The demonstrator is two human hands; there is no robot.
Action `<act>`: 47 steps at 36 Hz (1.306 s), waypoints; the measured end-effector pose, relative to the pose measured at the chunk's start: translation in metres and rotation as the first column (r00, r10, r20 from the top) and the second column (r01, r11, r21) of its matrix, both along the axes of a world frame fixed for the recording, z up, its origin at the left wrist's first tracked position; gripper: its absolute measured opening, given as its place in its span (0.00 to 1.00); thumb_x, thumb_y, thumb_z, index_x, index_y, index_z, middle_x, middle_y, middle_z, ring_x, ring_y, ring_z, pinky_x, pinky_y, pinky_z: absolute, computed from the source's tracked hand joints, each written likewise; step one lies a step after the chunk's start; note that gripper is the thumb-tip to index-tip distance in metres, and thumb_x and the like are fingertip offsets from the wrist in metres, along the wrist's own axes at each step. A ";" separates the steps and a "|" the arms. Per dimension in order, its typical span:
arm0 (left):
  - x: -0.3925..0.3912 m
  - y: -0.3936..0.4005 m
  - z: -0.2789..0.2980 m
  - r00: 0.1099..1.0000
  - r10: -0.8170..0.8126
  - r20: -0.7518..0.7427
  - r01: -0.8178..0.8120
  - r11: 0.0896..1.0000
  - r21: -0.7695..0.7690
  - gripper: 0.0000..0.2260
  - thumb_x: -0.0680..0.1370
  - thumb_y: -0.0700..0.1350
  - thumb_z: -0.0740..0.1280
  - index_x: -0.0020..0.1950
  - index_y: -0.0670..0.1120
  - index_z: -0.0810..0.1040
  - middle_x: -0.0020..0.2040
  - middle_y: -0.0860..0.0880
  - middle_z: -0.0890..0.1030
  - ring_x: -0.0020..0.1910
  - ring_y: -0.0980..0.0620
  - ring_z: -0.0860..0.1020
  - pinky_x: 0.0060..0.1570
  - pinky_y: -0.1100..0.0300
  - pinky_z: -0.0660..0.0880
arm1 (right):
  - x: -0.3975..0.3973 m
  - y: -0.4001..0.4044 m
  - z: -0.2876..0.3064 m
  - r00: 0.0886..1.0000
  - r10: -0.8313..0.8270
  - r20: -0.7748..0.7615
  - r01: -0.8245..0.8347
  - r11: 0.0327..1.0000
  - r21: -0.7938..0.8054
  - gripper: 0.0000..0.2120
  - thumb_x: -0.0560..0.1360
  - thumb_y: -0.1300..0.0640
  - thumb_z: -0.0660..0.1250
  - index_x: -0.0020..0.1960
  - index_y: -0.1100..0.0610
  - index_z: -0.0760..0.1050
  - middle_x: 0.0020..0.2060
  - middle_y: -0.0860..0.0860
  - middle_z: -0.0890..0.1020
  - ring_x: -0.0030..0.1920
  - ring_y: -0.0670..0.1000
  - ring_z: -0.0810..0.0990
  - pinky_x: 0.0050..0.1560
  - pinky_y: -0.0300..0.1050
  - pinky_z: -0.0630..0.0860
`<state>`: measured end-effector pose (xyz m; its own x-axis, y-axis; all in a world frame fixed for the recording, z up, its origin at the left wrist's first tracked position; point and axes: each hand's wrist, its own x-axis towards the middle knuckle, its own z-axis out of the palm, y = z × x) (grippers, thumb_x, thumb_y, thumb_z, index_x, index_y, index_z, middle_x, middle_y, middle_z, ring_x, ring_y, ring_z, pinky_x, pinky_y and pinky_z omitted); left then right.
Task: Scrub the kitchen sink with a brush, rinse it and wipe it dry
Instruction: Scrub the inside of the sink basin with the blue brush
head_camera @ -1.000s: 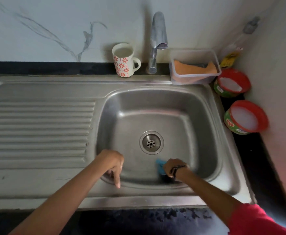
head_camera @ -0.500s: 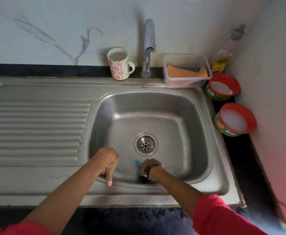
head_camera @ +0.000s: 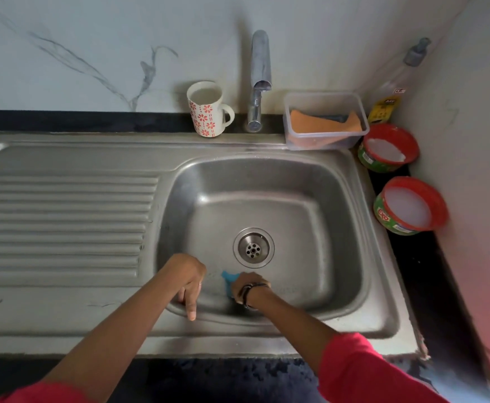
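We see the right hand low in the sink, just in front of the drain. Its fingers are closed around a blue brush; only a small blue part shows, the rest is hidden. The left hand rests on the sink's front wall, left of the drain, fingers loosely curled, one pointing down, holding nothing.

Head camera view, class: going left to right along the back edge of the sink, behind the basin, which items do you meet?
Flowered mug → tap → clear plastic box holding an orange cloth → red-rimmed tub.
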<state>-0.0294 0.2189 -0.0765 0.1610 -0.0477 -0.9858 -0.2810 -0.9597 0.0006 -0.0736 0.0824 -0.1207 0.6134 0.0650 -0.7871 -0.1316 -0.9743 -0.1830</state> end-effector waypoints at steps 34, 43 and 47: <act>0.003 0.003 0.003 1.000 0.023 -0.002 -0.023 0.993 -0.119 0.13 0.62 0.51 0.79 0.34 0.48 0.77 0.34 0.52 0.79 0.39 0.53 0.78 0.58 0.57 0.75 | 0.038 -0.120 -0.021 0.947 -0.218 0.235 0.272 0.934 -0.232 0.19 0.81 0.56 0.50 0.69 0.53 0.68 0.67 0.51 0.72 0.67 0.53 0.71 0.62 0.47 0.70; 0.006 -0.013 0.009 0.995 -0.089 -0.050 0.087 0.995 -0.042 0.13 0.66 0.51 0.77 0.41 0.46 0.78 0.29 0.55 0.77 0.37 0.55 0.76 0.57 0.59 0.73 | 0.021 0.017 -0.017 0.990 -0.140 0.018 0.136 0.980 0.144 0.21 0.80 0.51 0.53 0.70 0.57 0.66 0.67 0.57 0.72 0.63 0.57 0.73 0.61 0.47 0.72; 0.006 -0.016 0.011 0.992 -0.115 -0.043 0.114 0.993 -0.025 0.14 0.67 0.50 0.77 0.44 0.45 0.78 0.31 0.54 0.77 0.34 0.57 0.75 0.55 0.61 0.72 | 0.027 -0.019 -0.001 0.967 -0.242 -0.074 0.253 0.945 0.207 0.23 0.79 0.49 0.58 0.67 0.63 0.70 0.64 0.61 0.74 0.61 0.58 0.74 0.57 0.46 0.71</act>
